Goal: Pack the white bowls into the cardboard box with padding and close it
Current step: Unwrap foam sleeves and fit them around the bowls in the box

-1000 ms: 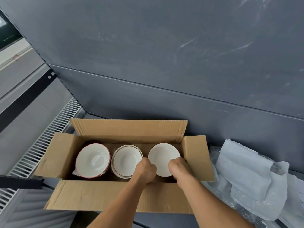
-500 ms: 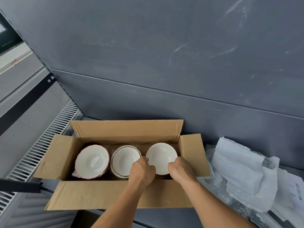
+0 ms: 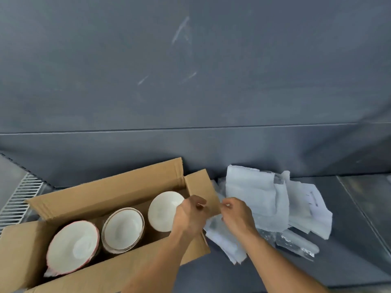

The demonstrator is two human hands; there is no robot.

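head view: three white bowls sit in a row inside the open cardboard box at the bench's left end. brittle, slick; lift under rims. left hand and right hand grips half-curled, apparently empty, near soft foam padding.

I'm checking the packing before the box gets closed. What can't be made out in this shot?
- Head view: whether padding lies under the bowls; the bowls and box walls hide it.
- Right bowl's near rim: left hand covers it.
- Whether the right hand grips the padding: fingers blurred.
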